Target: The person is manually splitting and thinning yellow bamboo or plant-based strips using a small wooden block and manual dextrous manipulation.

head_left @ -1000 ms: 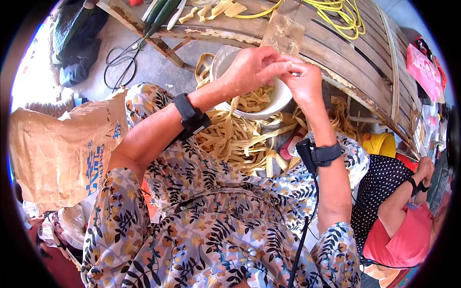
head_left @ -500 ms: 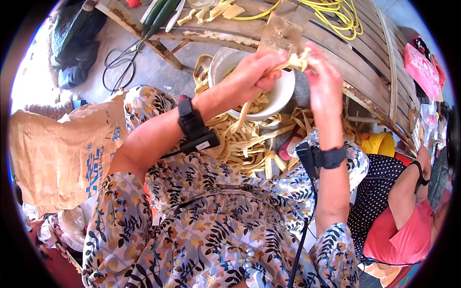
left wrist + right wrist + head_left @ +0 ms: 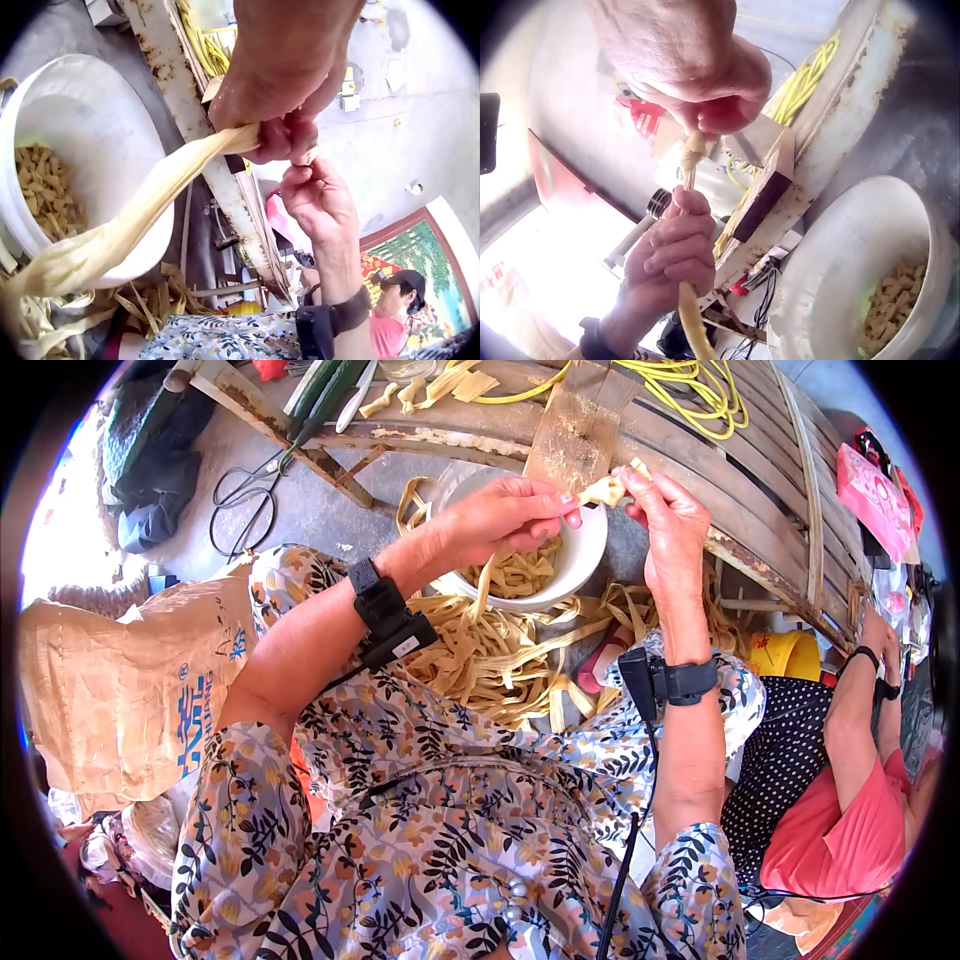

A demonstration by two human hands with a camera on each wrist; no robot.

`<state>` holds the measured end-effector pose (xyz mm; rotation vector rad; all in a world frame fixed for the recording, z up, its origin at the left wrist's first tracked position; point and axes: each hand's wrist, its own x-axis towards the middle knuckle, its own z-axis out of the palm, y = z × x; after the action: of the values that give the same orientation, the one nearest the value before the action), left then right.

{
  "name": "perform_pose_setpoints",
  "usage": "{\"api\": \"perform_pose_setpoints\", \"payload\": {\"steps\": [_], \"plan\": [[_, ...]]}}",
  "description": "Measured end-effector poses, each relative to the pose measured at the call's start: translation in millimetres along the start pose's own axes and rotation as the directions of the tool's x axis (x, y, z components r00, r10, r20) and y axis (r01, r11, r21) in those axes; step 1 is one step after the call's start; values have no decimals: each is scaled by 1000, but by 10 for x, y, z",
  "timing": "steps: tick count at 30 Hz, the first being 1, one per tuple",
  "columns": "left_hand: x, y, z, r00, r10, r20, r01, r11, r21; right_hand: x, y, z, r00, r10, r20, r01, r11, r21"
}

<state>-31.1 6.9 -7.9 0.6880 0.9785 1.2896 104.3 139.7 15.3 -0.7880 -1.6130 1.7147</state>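
Note:
A pale yellow strip with a knotted end point(image 3: 603, 492) stretches between both hands, above the white bucket point(image 3: 590, 550). My left hand point(image 3: 505, 520) grips the strip just below the knot, and the strip's long tail point(image 3: 161, 187) hangs from its curled fingers past the bucket. My right hand point(image 3: 675, 530) pinches the tip of the knotted end between thumb and fingers. In the right wrist view the knot point(image 3: 693, 150) shows between the right fingertips above and the left fist below. Short pale pieces point(image 3: 892, 304) lie in the bucket.
A heap of long strips point(image 3: 490, 660) lies on the floor between the knees. Behind the bucket stands a slatted bench point(image 3: 700, 470) with a wooden board point(image 3: 575, 435) and yellow cord point(image 3: 690, 395). A paper sack point(image 3: 140, 680) is at left; another person sits at right.
The hands were together at first; they then drew apart, bringing the knotted strip into view between them. Since then, both have shifted slightly and the right fingers have closed on the knot's tip.

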Motion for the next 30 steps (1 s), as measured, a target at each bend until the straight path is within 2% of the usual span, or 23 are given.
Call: {"api": "perform_pose_setpoints", "payload": {"steps": [1,4,7,9,11,13,17,20,23,26,29,30], "plan": [[-13,7,23,1000,18,-13,-17,998,67,0,-3,-6,1000,19,23,-19,999,-30],[16,43,162,932,306,-195,-224,907,356,-2,-5,-2,996,47,77,-37,992,-122],[39,142,162,959,239,-151,-158,896,415,-64,74,97,995,23,101,-6,987,-161],[74,83,78,966,206,-159,-146,935,323,-46,114,111,994,-1,110,14,992,-123],[112,48,48,974,165,-157,-137,975,175,-59,69,124,994,62,93,-58,997,-45],[123,49,63,984,109,-144,-88,985,149,-55,87,112,990,71,120,-75,997,26],[100,60,114,993,65,-98,-50,988,146,-46,73,126,990,26,137,-30,999,25],[89,28,148,974,218,-66,-177,907,381,-27,60,71,989,69,131,-81,992,92],[77,0,188,949,300,-97,-218,846,486,-2,40,60,985,90,147,-108,988,115],[11,155,237,981,130,-145,-113,986,121,21,-8,36,978,47,202,-63,996,71],[60,49,80,992,108,65,-100,988,-114,23,-27,42,972,-6,236,-5,999,45],[56,69,84,994,80,74,-71,992,-108,16,-29,49,972,-17,234,8,999,39]]}}
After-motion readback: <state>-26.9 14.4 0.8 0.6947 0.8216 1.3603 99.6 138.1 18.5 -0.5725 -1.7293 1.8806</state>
